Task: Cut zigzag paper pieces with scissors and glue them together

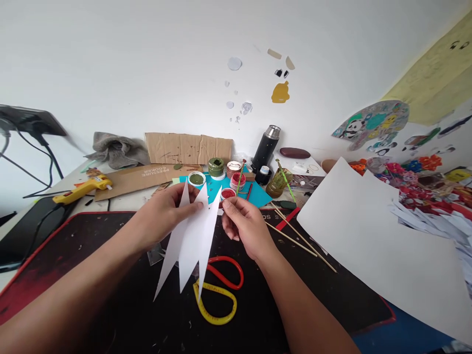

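My left hand (164, 211) pinches a bunch of long pointed white paper pieces (191, 241) near their upper ends, holding them up over the black mat (110, 275). The paper points fan out upward and downward. My right hand (243, 223) is closed at the right edge of the same paper pieces, thumb and fingers pinched together. Below the paper lie scissors with red and yellow handles (219, 290) flat on the mat.
Behind the hands sit small jars of green and red powder (216, 167) on a teal sheet (258, 196), a black flask (266, 146), cardboard (188, 147), a yellow glue gun (83, 189). Thin wooden sticks (298, 238) and a large white sheet (368, 246) lie right.
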Demonstrator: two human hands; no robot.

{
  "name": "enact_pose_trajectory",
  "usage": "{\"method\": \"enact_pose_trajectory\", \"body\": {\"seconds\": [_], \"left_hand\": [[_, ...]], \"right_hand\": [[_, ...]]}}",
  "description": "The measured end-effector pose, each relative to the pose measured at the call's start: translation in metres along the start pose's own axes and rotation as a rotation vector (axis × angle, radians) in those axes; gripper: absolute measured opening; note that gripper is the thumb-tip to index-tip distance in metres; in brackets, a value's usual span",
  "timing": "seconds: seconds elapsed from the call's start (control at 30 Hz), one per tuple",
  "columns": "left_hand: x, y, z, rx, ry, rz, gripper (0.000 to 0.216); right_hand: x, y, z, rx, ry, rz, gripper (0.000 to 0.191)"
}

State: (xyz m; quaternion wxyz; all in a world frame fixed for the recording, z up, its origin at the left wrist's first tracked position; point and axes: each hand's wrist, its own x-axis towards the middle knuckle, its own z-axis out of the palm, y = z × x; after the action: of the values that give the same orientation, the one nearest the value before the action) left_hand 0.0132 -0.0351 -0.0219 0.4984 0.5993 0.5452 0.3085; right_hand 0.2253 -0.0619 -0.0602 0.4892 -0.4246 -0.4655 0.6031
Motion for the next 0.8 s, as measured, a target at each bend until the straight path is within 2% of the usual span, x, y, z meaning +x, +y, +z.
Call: {"method": "enact_pose_trajectory", "body": {"seconds": [0.13,0.33,0.4,0.57,0.8], "left_hand": [[0.000,-0.003,0.004,0.002,-0.030,0.020,0.047],[-0.002,0.000,0.006,0.164,0.025,0.079,0.036],[-0.002,0.001,0.005,0.172,-0.007,0.075,0.035],[-0.003,0.004,0.006,0.038,-0.148,-0.040,0.040],[-0.006,0.012,0.011,-0.166,-0.258,-0.220,0.047]], "right_hand": [[-0.001,0.000,0.001,-0.024,-0.019,0.006,0.044],[-0.003,-0.001,0.002,-0.023,-0.028,0.009,0.043],[-0.002,-0.001,0.001,-0.007,-0.006,0.003,0.043],[0.000,-0.002,-0.001,0.039,0.029,-0.019,0.046],[0.000,-0.005,0.000,0.111,0.019,-0.016,0.042]]}}
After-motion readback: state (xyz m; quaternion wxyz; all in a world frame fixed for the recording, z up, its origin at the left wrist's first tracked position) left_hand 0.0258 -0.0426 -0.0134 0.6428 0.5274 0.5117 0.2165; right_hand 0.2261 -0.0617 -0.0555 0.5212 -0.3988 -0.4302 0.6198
